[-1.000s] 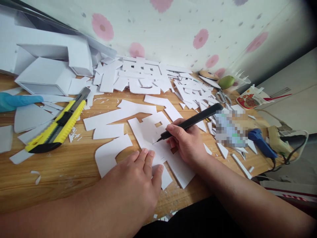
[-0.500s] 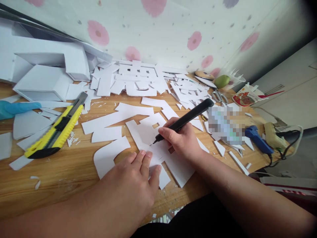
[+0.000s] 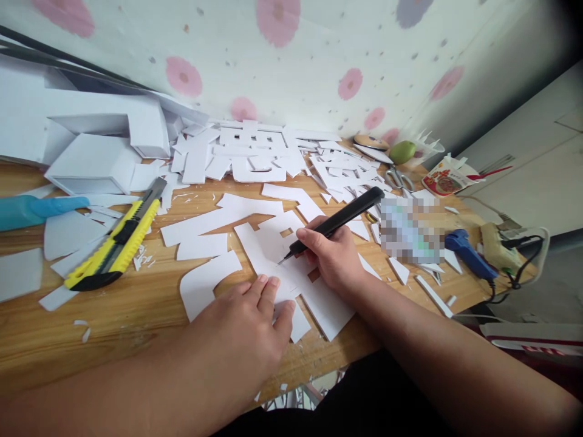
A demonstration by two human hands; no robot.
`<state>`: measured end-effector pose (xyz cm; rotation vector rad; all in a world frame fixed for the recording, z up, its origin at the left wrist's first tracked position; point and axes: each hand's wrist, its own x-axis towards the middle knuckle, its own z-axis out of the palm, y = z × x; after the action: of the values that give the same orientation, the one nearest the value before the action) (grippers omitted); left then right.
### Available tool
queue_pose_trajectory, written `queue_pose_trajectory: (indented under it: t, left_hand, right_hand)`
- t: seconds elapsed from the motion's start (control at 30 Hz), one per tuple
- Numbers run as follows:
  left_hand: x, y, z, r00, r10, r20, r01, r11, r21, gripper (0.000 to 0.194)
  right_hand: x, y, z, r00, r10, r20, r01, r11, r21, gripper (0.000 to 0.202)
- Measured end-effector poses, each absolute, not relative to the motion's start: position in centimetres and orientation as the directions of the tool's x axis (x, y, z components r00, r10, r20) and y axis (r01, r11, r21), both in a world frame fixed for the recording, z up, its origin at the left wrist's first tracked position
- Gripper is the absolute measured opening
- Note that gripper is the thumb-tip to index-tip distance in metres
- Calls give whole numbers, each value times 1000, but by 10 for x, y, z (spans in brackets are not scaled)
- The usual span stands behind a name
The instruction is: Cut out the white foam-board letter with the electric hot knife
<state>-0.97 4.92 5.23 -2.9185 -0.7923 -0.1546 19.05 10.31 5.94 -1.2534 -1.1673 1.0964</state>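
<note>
A black pen-like tool point(image 3: 339, 220) is gripped in my right hand point(image 3: 334, 255), its thin tip touching a white board piece point(image 3: 328, 309) with small rectangular cut-outs. My left hand point(image 3: 250, 331) lies on the same piece, fingers resting on its lower left part, with nothing held. Just left of it is a curved white piece point(image 3: 200, 288). Behind these lie an angled white strip point(image 3: 218, 215) and a bent one point(image 3: 305, 200). Whether the tip is a blade or a point is too small to tell.
A yellow utility knife point(image 3: 118, 243) and a blue bottle point(image 3: 36, 209) lie at the left. White box shapes point(image 3: 95, 161) and scraps stand behind. Scissors point(image 3: 398, 179), a paper cup point(image 3: 449, 176) and a blue glue-gun-like tool point(image 3: 469, 255) are at the right.
The camera view has shifted slightly, so the left-side items appear further right. The tool's tip has barely moved on the board, and both hands keep nearly the same pose.
</note>
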Motion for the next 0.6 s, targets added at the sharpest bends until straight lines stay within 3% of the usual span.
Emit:
queue_pose_trajectory:
  t: [0.13, 0.33, 0.47, 0.6]
  left_hand:
    - [-7, 55, 63, 896, 440, 62, 444, -888, -116, 37]
    - [-7, 56, 65, 877, 480, 30, 480, -872, -98, 34]
    - [-8, 56, 64, 877, 477, 54, 479, -877, -44, 33]
    - [-5, 57, 69, 888, 460, 12, 459, -884, -90, 40]
  right_hand:
    - [194, 97, 54, 82, 996, 20, -46, 24, -999, 29]
    - [198, 84, 57, 89, 996, 1, -45, 5, -999, 28]
    - [200, 86, 72, 170, 978, 121, -45, 131, -990, 29]
    - [199, 89, 89, 238, 958, 161, -135, 197, -971, 32]
